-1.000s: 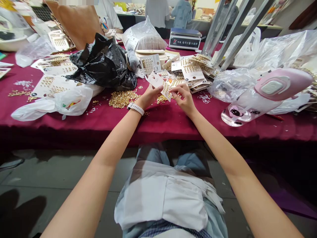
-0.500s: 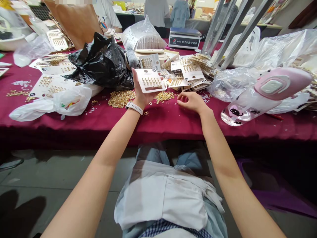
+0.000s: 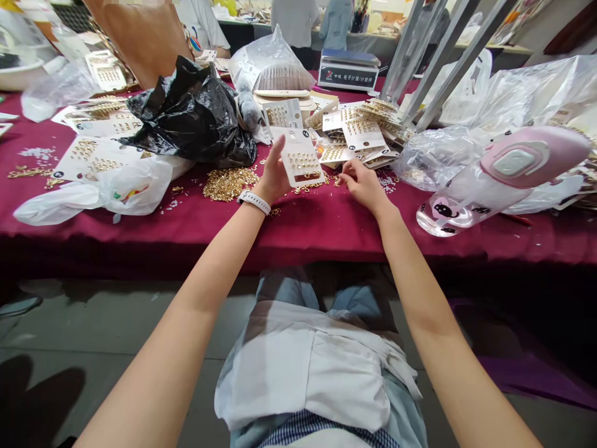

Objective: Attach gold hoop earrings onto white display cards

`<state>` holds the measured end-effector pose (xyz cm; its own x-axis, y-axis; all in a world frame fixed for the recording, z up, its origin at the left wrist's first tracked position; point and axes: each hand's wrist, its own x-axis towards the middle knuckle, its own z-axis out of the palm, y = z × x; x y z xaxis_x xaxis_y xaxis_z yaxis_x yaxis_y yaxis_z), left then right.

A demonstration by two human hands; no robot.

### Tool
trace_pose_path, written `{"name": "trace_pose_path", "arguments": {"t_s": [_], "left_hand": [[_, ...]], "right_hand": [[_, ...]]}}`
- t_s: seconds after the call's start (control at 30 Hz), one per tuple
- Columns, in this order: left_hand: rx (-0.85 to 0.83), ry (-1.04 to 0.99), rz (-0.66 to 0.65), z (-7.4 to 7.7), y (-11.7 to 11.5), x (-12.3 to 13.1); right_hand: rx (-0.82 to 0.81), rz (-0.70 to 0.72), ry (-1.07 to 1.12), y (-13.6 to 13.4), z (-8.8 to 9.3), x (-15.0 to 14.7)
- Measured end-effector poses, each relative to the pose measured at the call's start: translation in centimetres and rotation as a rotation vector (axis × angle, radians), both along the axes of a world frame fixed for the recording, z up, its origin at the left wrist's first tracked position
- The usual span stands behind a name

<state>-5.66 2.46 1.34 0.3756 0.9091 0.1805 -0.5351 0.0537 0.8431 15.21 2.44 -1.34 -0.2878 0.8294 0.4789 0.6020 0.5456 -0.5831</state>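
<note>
My left hand (image 3: 275, 174) grips a white earring card (image 3: 298, 157) by its left side, tilted up above the table. Rows of small gold earrings are fixed on the card. Just to its right, my right hand (image 3: 361, 183) hovers low over the tabletop, thumb and fingertips pinched together; whatever they hold is too small to make out. A heap of loose gold pieces (image 3: 228, 185) lies left of my left wrist. More gold bits show partly behind the card. Beyond my hands is a pile of filled earring cards (image 3: 364, 134).
A black plastic bag (image 3: 191, 118) and a white plastic bag (image 3: 135, 186) lie to the left. A pink-topped water bottle (image 3: 504, 174) lies tilted on the right, near metal bars (image 3: 448, 62). A digital scale (image 3: 348, 70) stands at the back. People are beyond it.
My left hand has turned the card more upright and shifted it right. My right hand has moved slightly right and away from me, its fingers still pinched.
</note>
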Motion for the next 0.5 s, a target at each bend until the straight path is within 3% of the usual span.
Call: {"name": "trace_pose_path", "arguments": {"t_s": [0.17, 0.5], "left_hand": [[-0.046, 0.026, -0.037, -0.1, -0.2, 0.2], [-0.085, 0.022, -0.094, -0.8, 0.4, 0.4]], "right_hand": [[0.173, 0.012, 0.277, 0.0, 0.2, -0.4], [0.252, 0.156, 0.237, -1.9, 0.6, -2.3]]}}
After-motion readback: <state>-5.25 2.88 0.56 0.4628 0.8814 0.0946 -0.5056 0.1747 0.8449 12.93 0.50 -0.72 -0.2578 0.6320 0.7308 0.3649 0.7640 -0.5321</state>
